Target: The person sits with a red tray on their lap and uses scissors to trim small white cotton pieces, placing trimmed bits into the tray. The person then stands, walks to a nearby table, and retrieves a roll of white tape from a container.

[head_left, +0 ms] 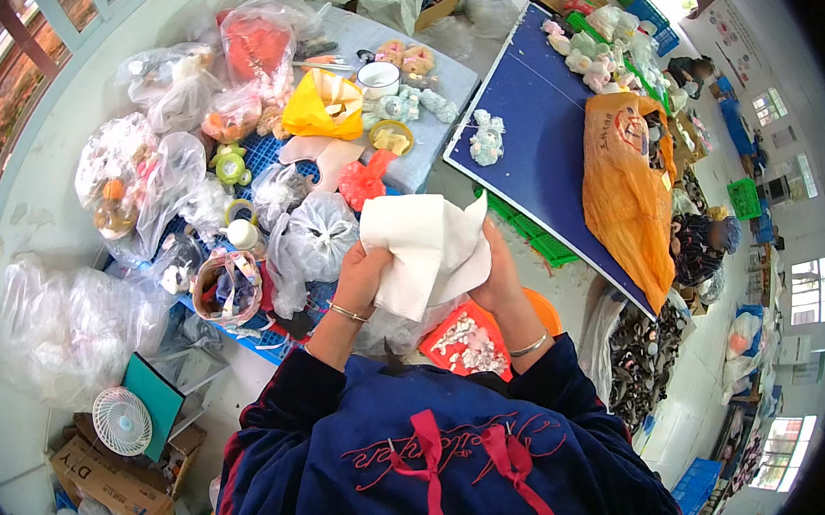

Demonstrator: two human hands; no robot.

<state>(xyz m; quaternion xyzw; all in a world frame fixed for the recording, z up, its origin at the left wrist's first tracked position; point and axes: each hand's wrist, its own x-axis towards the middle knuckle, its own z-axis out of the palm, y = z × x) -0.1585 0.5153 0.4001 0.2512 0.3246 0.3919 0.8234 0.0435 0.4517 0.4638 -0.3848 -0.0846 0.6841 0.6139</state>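
Observation:
In front of my chest I hold up a white sheet [424,248], creased and partly folded over, of soft paper or thin cloth. My left hand [363,279] grips its left edge, with the thumb on top. At the lower right edge, my right hand [501,276] holds it too, its fingers mostly hidden by the sheet. Below the sheet is a red tray [453,332] of small pale pieces, beside an orange basin [544,310]. Just beyond my left hand lie a knotted clear plastic bag [318,235] and a crumpled red plastic bag [364,178].
A cluttered table on the left holds bagged plush toys [123,177], a yellow bag [323,104] and a fabric basket [227,289]. On the right, a blue table [528,135] carries a large orange sack [627,195]. A small fan [122,421] stands lower left. Another person [699,249] is beyond the sack.

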